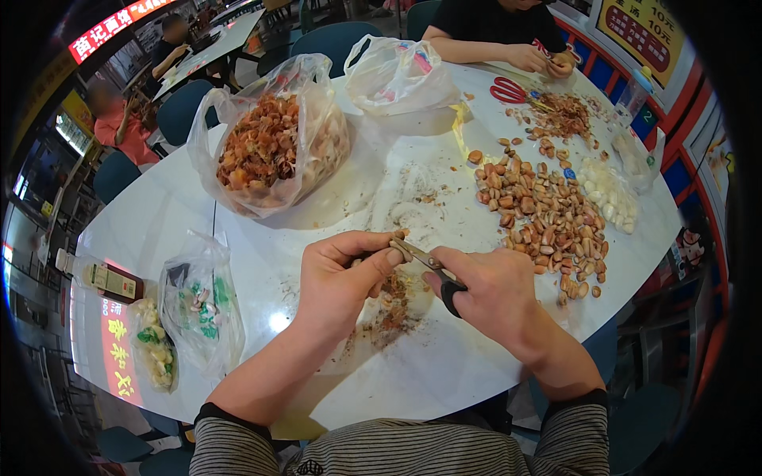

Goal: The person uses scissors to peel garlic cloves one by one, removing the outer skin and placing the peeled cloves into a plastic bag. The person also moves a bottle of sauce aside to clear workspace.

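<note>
My left hand (339,273) pinches a small brown-shelled seed or nut (401,250) between thumb and fingers above the white table (428,363). A pair of black-handled scissors (446,285) is held in my right hand (494,291). Its blades meet the piece at my left fingertips; whether they cut into it cannot be told. Beneath my hands lies a heap of brown peel scraps and dark crumbs (393,309). To the right of my right hand spreads a pile of brown-shelled pieces (542,208). Beside that pile sits a clear bag of pale, peeled pieces (607,193).
A plastic bag of orange-brown peelings (259,146) stands at the back left, near a white plastic bag (402,77). Left are a bottle (113,281) and small bags (202,303). Across the table, a person's hands (539,62) work near red-handled scissors (509,91) and scraps (562,116).
</note>
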The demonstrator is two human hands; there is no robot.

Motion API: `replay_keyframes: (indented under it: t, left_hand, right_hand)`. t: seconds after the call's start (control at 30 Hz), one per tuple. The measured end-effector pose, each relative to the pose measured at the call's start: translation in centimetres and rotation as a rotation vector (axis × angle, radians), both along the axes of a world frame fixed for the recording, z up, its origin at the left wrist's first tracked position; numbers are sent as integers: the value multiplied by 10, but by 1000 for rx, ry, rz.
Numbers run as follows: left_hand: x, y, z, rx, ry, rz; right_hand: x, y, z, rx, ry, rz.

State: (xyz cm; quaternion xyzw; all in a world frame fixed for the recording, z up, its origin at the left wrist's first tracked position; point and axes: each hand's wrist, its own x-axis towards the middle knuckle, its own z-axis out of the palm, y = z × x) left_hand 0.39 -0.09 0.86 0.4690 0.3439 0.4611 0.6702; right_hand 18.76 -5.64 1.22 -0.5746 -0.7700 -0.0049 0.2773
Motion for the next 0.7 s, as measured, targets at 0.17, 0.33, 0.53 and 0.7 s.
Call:
replay_keyframes:
  t: [0.17,0.33,0.53,0.7]
  left_hand:
    - [-4,4,10,-64,-25,-107]
    - [-4,4,10,-115,-94,-200]
    - [2,-4,7,-107,-8,-180]
    - [9,-14,8,108,108,-127]
  right_hand:
    - [8,6,13,-795,821,181]
    - [8,7,5,-669,1187,205]
    - [1,5,2,-142,977,127]
    - [-2,2,1,-127,921,147]
